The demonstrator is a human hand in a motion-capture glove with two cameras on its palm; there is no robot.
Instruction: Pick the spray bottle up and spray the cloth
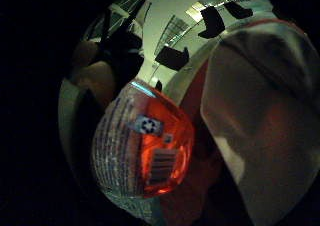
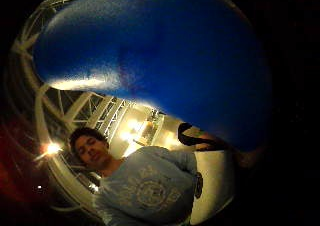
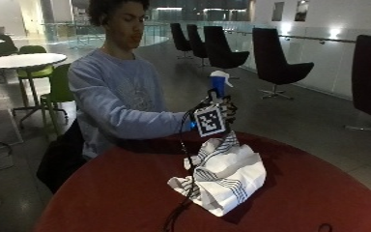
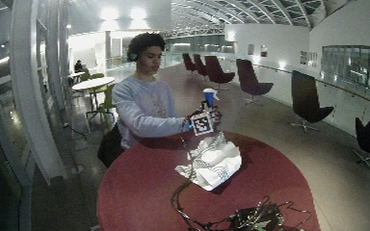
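Spray bottle (image 3: 219, 86) held upright above the far side of the round red table (image 3: 108, 193), blue neck and white trigger head showing over the gloved right hand (image 3: 221, 110). Fingers of that hand curled round the bottle's body, grasping it. Bottle raised clear of the tabletop, directly over the cloth (image 3: 224, 174). Cloth white with dark stripes, crumpled in a heap near the table's middle, one peak rising just under the hand; whether it touches the hand or bottle cannot be told. In the thumb side palm view, blue of the bottle (image 2: 160, 61) filling much of the picture, close to the palm. In the little finger side palm view, orange bottle body with printed label and barcode (image 1: 150, 151) close by, pale cloth (image 1: 265, 121) beside it.
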